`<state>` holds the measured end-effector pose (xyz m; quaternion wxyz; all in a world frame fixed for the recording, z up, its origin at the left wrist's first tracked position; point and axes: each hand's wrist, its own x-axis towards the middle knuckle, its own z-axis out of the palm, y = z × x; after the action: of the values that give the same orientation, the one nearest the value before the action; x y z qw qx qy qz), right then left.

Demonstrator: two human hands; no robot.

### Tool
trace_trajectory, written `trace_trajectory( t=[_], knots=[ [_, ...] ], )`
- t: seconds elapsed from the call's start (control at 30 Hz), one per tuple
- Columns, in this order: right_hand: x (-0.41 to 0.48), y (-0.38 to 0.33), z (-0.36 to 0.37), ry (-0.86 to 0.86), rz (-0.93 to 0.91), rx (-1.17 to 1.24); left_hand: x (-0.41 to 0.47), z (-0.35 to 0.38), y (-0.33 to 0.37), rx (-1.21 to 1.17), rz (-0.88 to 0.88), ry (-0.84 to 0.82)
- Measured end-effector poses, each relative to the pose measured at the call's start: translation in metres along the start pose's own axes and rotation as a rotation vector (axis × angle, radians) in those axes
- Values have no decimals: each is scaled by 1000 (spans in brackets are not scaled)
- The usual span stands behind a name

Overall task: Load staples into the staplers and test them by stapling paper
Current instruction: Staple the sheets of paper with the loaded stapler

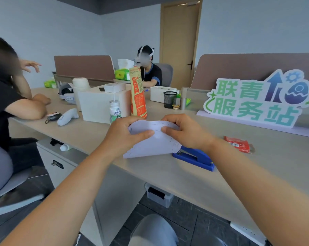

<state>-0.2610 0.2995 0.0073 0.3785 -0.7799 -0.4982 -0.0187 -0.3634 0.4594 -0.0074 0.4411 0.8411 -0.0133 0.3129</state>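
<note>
Step looked like the test stage, not loading. Both hands were on the paper [150,146]. Left hand [125,134] gripped its left side, right hand [184,132] its right. Fingers [144,133] were curled over the top edge, thumbs pinching the front, and the sheet bowed up between them. Paper sat just above the bench [203,178], near its front edge, with its lower right corner just beside the stapler's front end. Small dark marks ran along the paper's edges, probably staples, but too small to be sure.

Stapler [194,157], blue, lay on the bench under the right wrist, arm down, untouched. Only one stapler was in view, and I couldn't tell if it was loaded.

Next move, my read: one hand had to let go, feed a clean edge into the stapler mouth and press the arm down. The mouth faced the paper, so a short reach. Risk was the curved sheet going in skewed.

Bench was a long pale top. Red packet [238,143] lay right of the stapler, contents unclear. Further back stood a snack bag [137,93], bottle [115,110], white box [100,105], mesh pen cup [170,99], grey controller [67,117] and, on the right, a green sign [256,102].

Room was an office with brown dividers [84,68] and a wooden door [180,41] shut at the back. One person sat on the left with an arm on the bench. Another sat at the far desk wearing a headset.
</note>
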Motion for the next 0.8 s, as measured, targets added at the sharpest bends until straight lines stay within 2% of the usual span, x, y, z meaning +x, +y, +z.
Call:
trace_trajectory(
  t=[0.23,0.33,0.5,0.57,0.7,0.8],
  knots=[
    [-16,-4,-52,-65,33,157,26,19,32,-126,-65,-221],
    [-28,-1,-71,-84,79,194,32,37,42,-182,-101,-261],
    [-48,13,-95,-10,135,196,44,68,48,-258,-64,-318],
    [-56,19,-103,43,154,164,47,82,51,-207,65,-254],
    [-75,27,-121,199,159,70,52,110,60,5,445,14],
    [-92,31,-132,346,119,-52,60,126,66,286,757,154]
  ],
)
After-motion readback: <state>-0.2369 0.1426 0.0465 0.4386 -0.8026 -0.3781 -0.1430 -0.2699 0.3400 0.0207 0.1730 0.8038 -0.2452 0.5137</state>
